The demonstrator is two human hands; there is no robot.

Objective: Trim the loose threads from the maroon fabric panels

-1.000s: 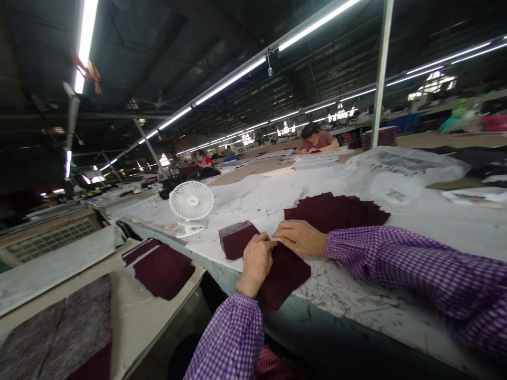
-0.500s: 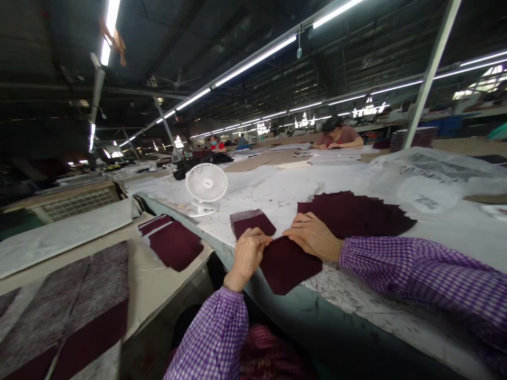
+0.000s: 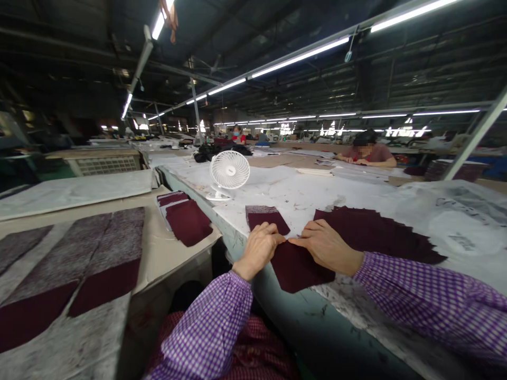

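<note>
A dark maroon fabric piece [image 3: 300, 268] lies at the table's near edge, its lower part reaching over the edge. My left hand [image 3: 259, 249] is closed, thumb and finger pinching the upper left of its far edge. My right hand [image 3: 331, 248] pinches the same edge just to the right, fingertips almost meeting the left ones. Just beyond my left hand lies a smaller maroon piece with a speckled grey strip [image 3: 266, 217]. A fanned stack of maroon pieces [image 3: 380, 232] spreads beyond my right hand and forearm.
A white fan [image 3: 230, 170] stands on the white-covered table [image 3: 277, 184]. Clear plastic wrap [image 3: 467, 211] lies to the right. On the lower left table are a maroon stack [image 3: 189, 221] and speckled panels [image 3: 114, 237]. Another person [image 3: 368, 150] works across the table.
The view has turned left and levelled, so everything sits further right. My hands stay on the fabric's far edge, with the fingertips now closer together.
</note>
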